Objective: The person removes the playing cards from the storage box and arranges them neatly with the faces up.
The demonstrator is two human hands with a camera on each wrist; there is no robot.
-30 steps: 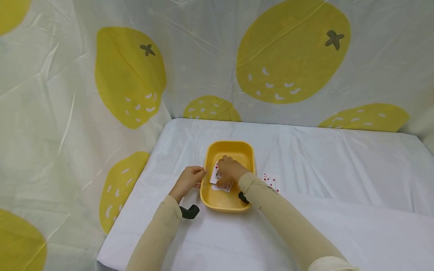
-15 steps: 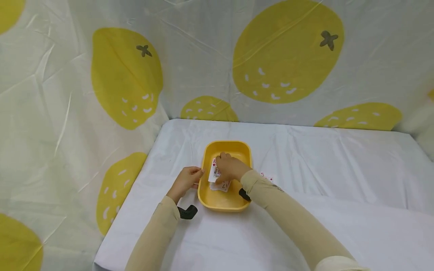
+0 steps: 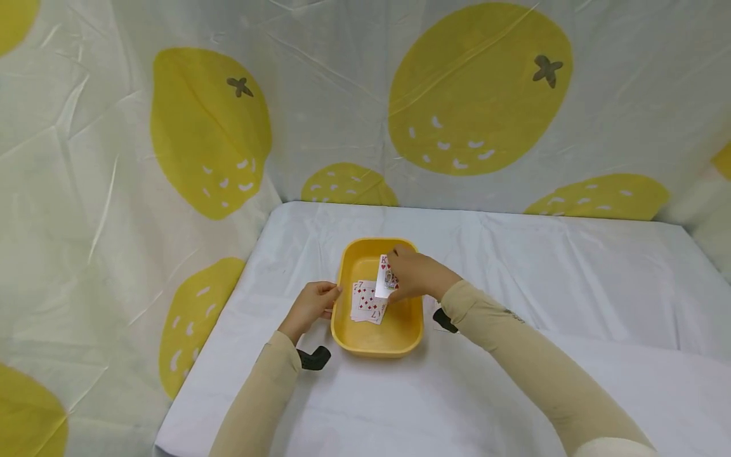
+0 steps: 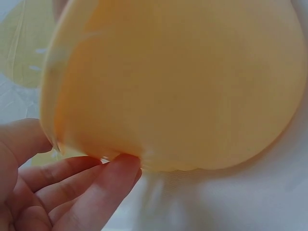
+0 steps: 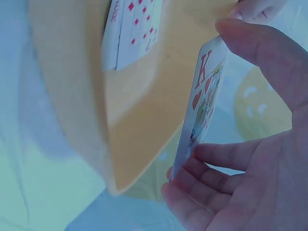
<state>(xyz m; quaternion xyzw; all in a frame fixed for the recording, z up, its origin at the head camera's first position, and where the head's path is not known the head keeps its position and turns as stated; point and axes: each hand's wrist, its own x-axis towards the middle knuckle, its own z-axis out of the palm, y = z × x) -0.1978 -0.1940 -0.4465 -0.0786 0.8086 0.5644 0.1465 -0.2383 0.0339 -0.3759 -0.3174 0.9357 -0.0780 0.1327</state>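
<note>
My left hand (image 3: pixel 310 306) pinches the left rim of the tray (image 3: pixel 378 343), which sits nearer the left edge of the table (image 3: pixel 599 273) than the right. Inside it, towards its left wall, cards (image 3: pixel 367 303) lie face up and overlapping, a seven of diamonds on top. Over the tray's right half, my right hand (image 3: pixel 421 276) grips the king (image 3: pixel 385 280), tilted, between thumb and fingers.

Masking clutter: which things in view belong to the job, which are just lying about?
Likely in the job:
- king of hearts in right fingers
- yellow tray, touched by left fingers
- cards inside

Just backdrop:
- white tablecloth
- lemon-print curtain
</note>
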